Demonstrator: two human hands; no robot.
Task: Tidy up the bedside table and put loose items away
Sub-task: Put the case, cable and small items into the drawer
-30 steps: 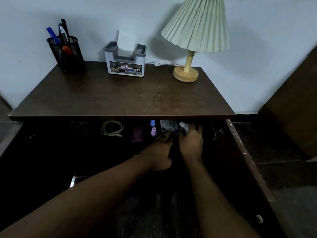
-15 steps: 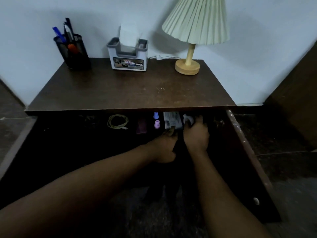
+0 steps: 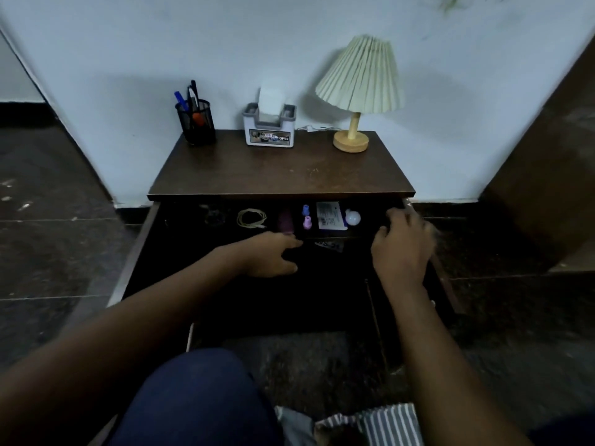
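Note:
The bedside table [image 3: 280, 175] has its drawer [image 3: 138, 246] pulled out. At the drawer's back lie a coiled cable [image 3: 251, 218], a dark purple item [image 3: 286, 221], a small blue bottle [image 3: 305, 210], a small pink bottle [image 3: 307, 222], a white packet [image 3: 329, 215] and a white bulb [image 3: 352, 217]. My left hand [image 3: 270, 257] rests low in the drawer with fingers stretched to the right, just in front of the purple item, holding nothing. My right hand [image 3: 402, 249] hovers by the drawer's right wall, blurred, fingers loosely bent and empty.
On the tabletop stand a black mesh pen holder [image 3: 195, 122], a grey tissue box [image 3: 269, 128] and a pleated lamp [image 3: 354, 101], with a white cable [image 3: 314, 128] behind. A dark packet [image 3: 328, 244] lies mid-drawer. My knee [image 3: 193, 397] and striped cloth [image 3: 386, 423] are below.
The view has pulled back. My hands, close together at the packet and bulb, have parted: the right went to the drawer's right side, the left drew back leftward. Packet and bulb are uncovered.

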